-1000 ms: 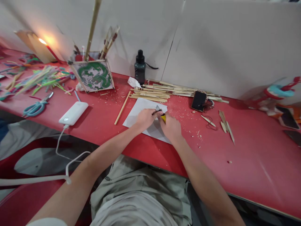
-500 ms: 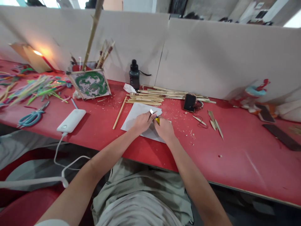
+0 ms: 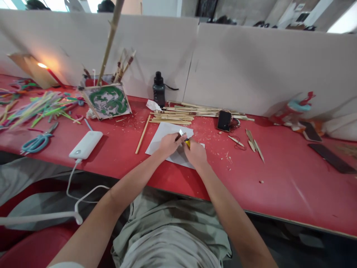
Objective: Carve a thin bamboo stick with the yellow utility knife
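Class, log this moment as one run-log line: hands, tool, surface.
right hand: holds yellow knife | left hand: at blade end, grip unclear | under hands: white paper on red table

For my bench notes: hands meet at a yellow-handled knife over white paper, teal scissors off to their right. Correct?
No. The head view shows the teal scissors left of the left hand and right hand; the yellow-handled knife over white paper stands.

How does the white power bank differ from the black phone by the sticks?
The power bank is white, the phone black. The power bank has a cable running off the table edge; the phone lies by the bamboo sticks. The power bank lies on the left hand's side, the phone on the right hand's. Both lie flat on the red table.
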Demonstrator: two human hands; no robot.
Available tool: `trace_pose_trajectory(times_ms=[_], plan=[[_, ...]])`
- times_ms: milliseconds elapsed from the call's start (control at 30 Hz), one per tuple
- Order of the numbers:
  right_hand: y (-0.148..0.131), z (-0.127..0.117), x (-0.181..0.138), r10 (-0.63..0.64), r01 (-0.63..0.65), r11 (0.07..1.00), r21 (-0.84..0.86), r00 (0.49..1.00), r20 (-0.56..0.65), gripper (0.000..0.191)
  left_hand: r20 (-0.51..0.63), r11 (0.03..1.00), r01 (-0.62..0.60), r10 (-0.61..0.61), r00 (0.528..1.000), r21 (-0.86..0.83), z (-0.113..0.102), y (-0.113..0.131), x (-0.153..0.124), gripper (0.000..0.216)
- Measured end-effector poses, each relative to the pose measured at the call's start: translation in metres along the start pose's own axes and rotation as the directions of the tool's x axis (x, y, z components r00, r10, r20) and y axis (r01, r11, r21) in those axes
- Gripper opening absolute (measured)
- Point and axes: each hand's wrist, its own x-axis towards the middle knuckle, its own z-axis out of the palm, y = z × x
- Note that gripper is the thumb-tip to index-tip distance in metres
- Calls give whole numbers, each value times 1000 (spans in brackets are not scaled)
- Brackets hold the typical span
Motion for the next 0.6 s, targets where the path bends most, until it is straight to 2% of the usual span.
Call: trace_pose_trajectory(times_ms=[233,367,600], plan=[[7,2,-2,-47,48,995,90,999,-17,47,34,982,-144,149,988,-124,-5,-4,-2,66],[11,0,-1,-47,53,987,149,998,-41,54,47,973,-210,215,976,-97,-6,-5,-2,62],[17,-1,-1,-22,28,988,152,999,-41,58,70,978,-205,206,976,-34,-7,-3,-2,63]])
